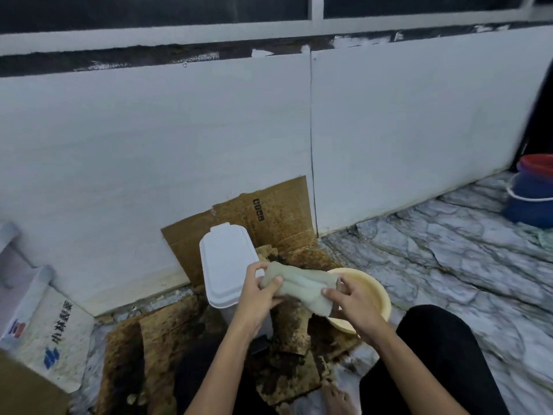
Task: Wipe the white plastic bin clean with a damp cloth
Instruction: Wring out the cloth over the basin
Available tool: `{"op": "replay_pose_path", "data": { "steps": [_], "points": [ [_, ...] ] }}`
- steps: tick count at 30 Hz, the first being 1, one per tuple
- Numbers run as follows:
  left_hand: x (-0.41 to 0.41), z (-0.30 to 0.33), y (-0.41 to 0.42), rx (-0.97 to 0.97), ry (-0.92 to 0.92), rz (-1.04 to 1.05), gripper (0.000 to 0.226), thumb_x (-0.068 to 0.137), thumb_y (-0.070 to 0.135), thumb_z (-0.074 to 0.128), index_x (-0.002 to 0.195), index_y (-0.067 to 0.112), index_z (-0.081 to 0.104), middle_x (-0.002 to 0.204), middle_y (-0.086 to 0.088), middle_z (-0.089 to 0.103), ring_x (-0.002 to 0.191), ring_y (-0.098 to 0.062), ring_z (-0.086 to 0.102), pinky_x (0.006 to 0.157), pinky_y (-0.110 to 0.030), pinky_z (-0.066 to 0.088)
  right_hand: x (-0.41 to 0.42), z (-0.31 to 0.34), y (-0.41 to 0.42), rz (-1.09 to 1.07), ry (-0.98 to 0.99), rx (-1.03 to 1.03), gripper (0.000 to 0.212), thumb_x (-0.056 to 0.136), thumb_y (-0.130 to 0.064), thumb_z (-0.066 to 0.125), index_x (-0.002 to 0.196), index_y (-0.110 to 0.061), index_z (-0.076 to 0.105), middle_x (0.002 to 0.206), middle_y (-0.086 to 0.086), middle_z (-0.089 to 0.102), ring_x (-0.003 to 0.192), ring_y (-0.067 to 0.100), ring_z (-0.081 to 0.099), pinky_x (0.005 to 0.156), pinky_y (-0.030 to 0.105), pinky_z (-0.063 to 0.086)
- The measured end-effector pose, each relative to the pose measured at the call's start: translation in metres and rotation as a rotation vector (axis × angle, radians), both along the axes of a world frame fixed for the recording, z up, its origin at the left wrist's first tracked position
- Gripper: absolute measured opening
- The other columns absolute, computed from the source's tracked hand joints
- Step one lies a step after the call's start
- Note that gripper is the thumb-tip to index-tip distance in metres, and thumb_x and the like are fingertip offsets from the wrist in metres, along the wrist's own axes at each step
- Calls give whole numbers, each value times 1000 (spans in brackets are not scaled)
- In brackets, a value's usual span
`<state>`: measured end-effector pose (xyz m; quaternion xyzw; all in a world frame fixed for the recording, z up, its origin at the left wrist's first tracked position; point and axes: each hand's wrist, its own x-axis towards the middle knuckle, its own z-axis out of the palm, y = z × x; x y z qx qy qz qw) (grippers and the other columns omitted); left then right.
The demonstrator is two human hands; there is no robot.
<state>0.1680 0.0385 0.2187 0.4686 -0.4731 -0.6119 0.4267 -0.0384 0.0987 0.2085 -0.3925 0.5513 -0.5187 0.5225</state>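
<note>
The cloth (299, 287) is gripped at both ends just below the centre of the frame — the left hand (257, 290) curled round its left end, the right hand (348, 298) pinching its right end, which hangs down. It appears to be bunched or twisted above the yellow basin (378, 298). If it is wrung off to the side, water may be dripped onto the stained cardboard (167, 333) beneath, and grime could then be carried back onto the bin. A cloth left too wet would likely smear rather than lift dirt.

The white plastic bin (226, 265) is seen upright at centre frame, just left of the hands, its lid closed. The lid is pale and looks fairly clean; the lower body is largely hidden by the left forearm, so its state cannot be told.
</note>
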Motion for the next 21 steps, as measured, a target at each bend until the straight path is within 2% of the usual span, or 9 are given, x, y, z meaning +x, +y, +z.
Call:
{"op": "replay_pose_path", "data": {
  "steps": [3, 5, 7, 10, 12, 14, 16, 18, 21],
  "points": [
    [-25, -10, 2, -31, -14, -113, 48, 94, 0, 66, 124, 36, 56, 124, -12, 60, 111, -28, 67, 87, -45, 61, -24, 0, 2, -133, 86, -17, 37, 97, -10, 56, 123, -36, 54, 103, 17, 67, 87, 40, 69, 66, 46, 59],
    [-42, -17, -1, -51, -58, -182, 51, 91, -3, 67, 120, 38, 64, 125, -7, 60, 111, -25, 66, 89, -44, 60, -40, -7, 0, -154, 165, -44, 45, 98, -9, 50, 127, -44, 51, 104, 23, 63, 87, 48, 64, 64, 48, 59],
    [-58, -27, -7, -67, -130, -234, 49, 87, -4, 70, 113, 37, 72, 124, -3, 62, 110, -22, 65, 93, -44, 59, -54, -16, -4, -189, 197, -34, 38, 99, -6, 47, 120, -35, 59, 109, 21, 57, 83, 42, 63, 63, 48, 60],
    [-81, -48, -19, -126, -283, -272, 40, 85, 3, 74, 108, 35, 76, 123, 0, 65, 108, -18, 64, 97, -38, 55, -72, -36, -14, -244, 153, 50, 25, 100, -1, 45, 105, -7, 69, 115, 15, 55, 85, 29, 62, 60, 41, 60],
    [-99, -68, -28, -122, -379, -291, 37, 85, 8, 75, 112, 33, 75, 124, 2, 61, 110, -17, 61, 101, -37, 52, -86, -56, -21, -254, 123, 144, 23, 98, 0, 47, 104, -3, 70, 117, 14, 58, 88, 29, 63, 58, 35, 58],
    [-119, -90, -37, -106, -458, -298, 38, 84, 9, 74, 118, 27, 73, 122, 2, 58, 111, -17, 58, 102, -35, 49, -100, -82, -29, -254, 107, 218, 23, 93, -1, 53, 106, -9, 70, 118, 13, 60, 92, 27, 64, 63, 34, 58],
    [-139, -116, -47, -80, -496, -309, 40, 83, 5, 73, 119, 22, 72, 121, 1, 60, 111, -18, 58, 100, -31, 49, -112, -114, -39, -278, 189, 251, 29, 86, -4, 57, 106, -19, 73, 119, 6, 62, 100, 24, 64, 80, 42, 59],
    [-157, -144, -56, -45, -541, -329, 44, 82, 1, 72, 122, 18, 69, 120, 0, 61, 110, -18, 59, 96, -28, 50, -117, -145, -45, -292, 302, 290, 34, 82, -4, 57, 106, -23, 73, 121, 3, 61, 109, 23, 60, 93, 46, 54],
    [-176, -194, -68, 0, -646, -368, 55, 81, 6, 74, 133, 19, 63, 129, -2, 56, 117, -21, 58, 101, -31, 49, -123, -192, -51, -312, 419, 361, 38, 83, -1, 58, 112, -22, 70, 122, 6, 59, 115, 24, 56, 100, 35, 47]
  ]
}}
